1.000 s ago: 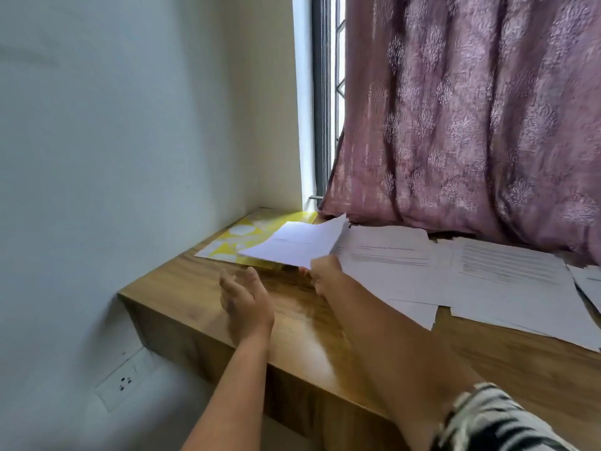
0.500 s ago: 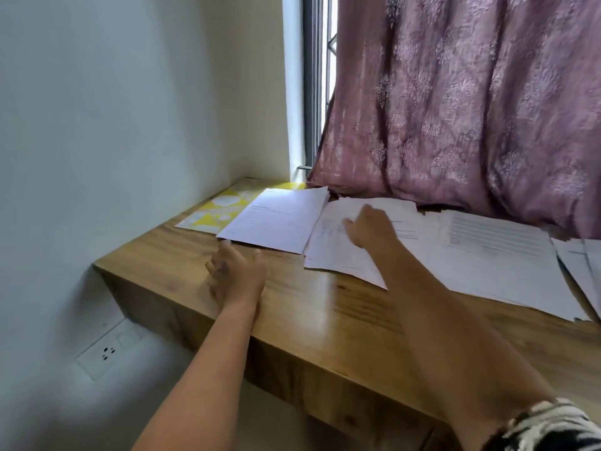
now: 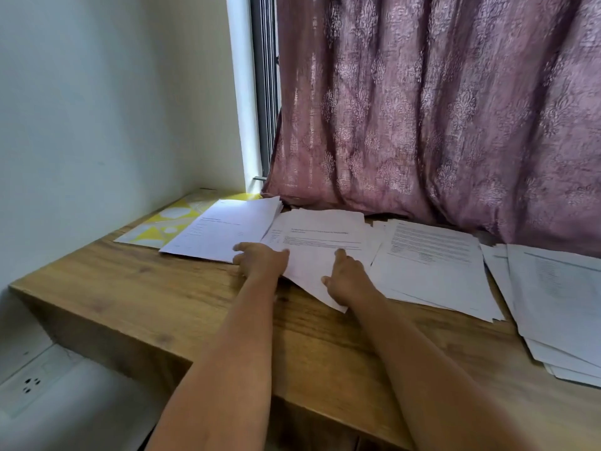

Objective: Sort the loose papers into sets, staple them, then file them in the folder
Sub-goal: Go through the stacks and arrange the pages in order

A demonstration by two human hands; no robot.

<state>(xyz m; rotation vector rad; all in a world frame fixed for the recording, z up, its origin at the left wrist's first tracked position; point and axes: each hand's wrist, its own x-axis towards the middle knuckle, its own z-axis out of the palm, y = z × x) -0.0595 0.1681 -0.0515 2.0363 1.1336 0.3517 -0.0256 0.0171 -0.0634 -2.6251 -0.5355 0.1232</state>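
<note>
Domestic room: wooden worktop (image 3: 130, 288) built into a corner, patterned mauve curtain (image 3: 439, 109) over window (image 3: 265, 92), wall socket (image 3: 31, 382) below.

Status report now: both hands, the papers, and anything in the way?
Left hand and right hand both on middle paper stack, fingers loosely bent. Sorted sheets lie over yellow folder. No stapler visible.

A wooden surface (image 3: 136, 288) fills a corner beneath pale walls (image 3: 97, 109). A mauve patterned curtain (image 3: 439, 109) hangs over the window (image 3: 265, 92), with daylight showing at its left edge. A white socket (image 3: 31, 384) sits low on the wall under the surface.
</note>
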